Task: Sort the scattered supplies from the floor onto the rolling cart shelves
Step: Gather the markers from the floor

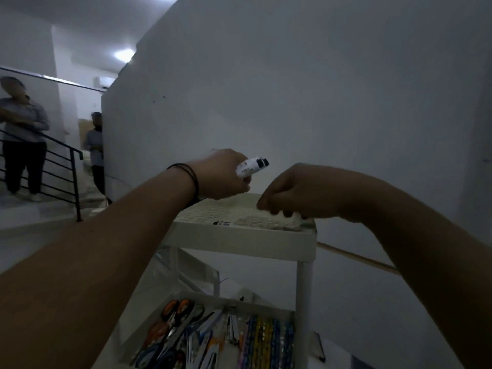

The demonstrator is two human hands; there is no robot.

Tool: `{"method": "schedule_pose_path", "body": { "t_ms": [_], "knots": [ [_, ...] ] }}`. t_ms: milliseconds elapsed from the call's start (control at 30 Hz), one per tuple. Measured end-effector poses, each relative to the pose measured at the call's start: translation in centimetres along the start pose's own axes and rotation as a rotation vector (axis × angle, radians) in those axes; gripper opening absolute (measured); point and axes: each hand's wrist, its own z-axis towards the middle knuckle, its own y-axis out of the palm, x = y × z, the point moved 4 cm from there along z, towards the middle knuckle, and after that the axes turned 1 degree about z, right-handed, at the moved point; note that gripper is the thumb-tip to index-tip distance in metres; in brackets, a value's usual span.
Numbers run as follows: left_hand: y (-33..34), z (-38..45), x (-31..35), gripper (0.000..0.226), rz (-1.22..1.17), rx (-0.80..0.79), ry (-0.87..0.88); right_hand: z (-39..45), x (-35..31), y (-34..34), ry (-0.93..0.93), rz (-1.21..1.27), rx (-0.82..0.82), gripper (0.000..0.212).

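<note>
While scissors (170,323) and pencils (269,342) already fill the shelf below the cart top (239,237), the left hand (221,174) grips a marker (251,167) above it, and the right hand (292,191), curled, hides its hold.

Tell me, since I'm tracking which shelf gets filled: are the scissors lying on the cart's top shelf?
No, the scissors lie on the lower shelf beside the pencils, well below the top shelf.

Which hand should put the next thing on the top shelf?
The left hand, probably. It already grips a white marker just above the top shelf. The right hand rests curled on the shelf; whether it holds anything is hidden.
</note>
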Motion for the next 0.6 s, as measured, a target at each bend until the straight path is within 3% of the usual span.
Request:
{"method": "schedule_pose_path", "body": {
  "t_ms": [133,200,433,600],
  "knots": [
    [2.3,1.3,2.9,0.027,0.255,-0.207,0.072,-0.6,2.1,-3.1,0.058,0.050,0.358,0.021],
    [3.5,1.8,3.8,0.033,0.317,-0.344,0.093,-0.7,2.7,-3.3,0.050,0.042,0.417,0.022],
    [4.1,1.7,3.8,0.052,0.043,-0.619,0.013,0.2,3.8,-2.3,0.089,0.091,0.377,0.026],
    [2.3,0.6,1.5,0.046,-0.282,-0.525,-0.092,0.8,2.8,-1.4,0.004,0.046,0.252,0.025]
  ]
}}
